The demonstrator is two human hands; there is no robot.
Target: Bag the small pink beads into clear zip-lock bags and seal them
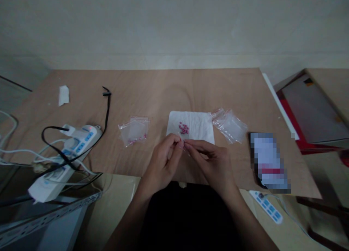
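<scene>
My left hand and my right hand meet over the near edge of a white cloth or tissue. Both are closed in a pinch, fingertips touching, on a thin clear plastic piece. Mostly covered by my fingers, it looks like part of a small bag. Just beyond my fingertips, a small heap of pinkish-red beads or pellets lies on the white sheet. To the left are small clear zip bags with several red pieces inside. More clear zip bags, seemingly without contents, overlap at the right.
A phone lies at the table's right. On the left, a white power strip carries tangled cables, and a black strap or cable stretches up the table. A white scrap lies far left. Another power strip sits below the right edge.
</scene>
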